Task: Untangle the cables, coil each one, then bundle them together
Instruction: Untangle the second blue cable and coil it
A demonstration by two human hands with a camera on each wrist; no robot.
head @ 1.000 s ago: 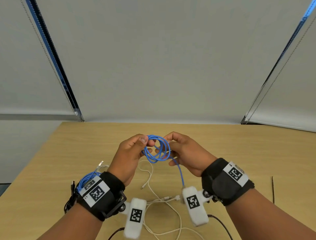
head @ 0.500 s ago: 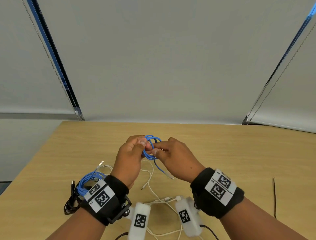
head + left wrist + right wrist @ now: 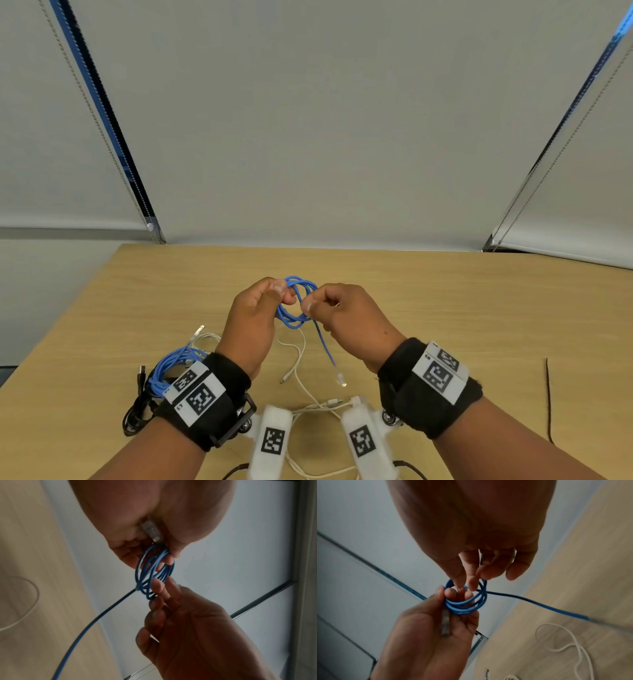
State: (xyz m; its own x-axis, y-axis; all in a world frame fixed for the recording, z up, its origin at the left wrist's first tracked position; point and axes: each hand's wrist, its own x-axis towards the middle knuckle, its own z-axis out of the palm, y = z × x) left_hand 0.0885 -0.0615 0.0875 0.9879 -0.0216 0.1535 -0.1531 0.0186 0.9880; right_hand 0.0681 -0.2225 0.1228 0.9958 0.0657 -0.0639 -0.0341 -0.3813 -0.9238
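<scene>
A blue cable, wound into a small coil (image 3: 294, 303), is held above the wooden table (image 3: 479, 308) between both hands. My left hand (image 3: 282, 291) grips the coil's left side, fingers through the loops (image 3: 154, 572), with one clear plug (image 3: 150, 531) lying in its palm. My right hand (image 3: 308, 305) pinches a strand at the coil's right side between thumb and forefinger (image 3: 467, 582). The loose blue tail (image 3: 539, 605) drops toward the table and ends in a clear plug (image 3: 340, 378). A white cable (image 3: 301, 370) lies loose on the table under my hands.
A second blue coiled cable (image 3: 171, 368) and a black cable (image 3: 137, 404) lie at the left by my left wrist. A thin dark cord (image 3: 548, 401) lies at the right. White roller blinds hang beyond the table's far edge.
The blue tail has grown shorter as more of it went onto the coil. My right hand came in against the left, then drew slightly right, pinching a strand.
</scene>
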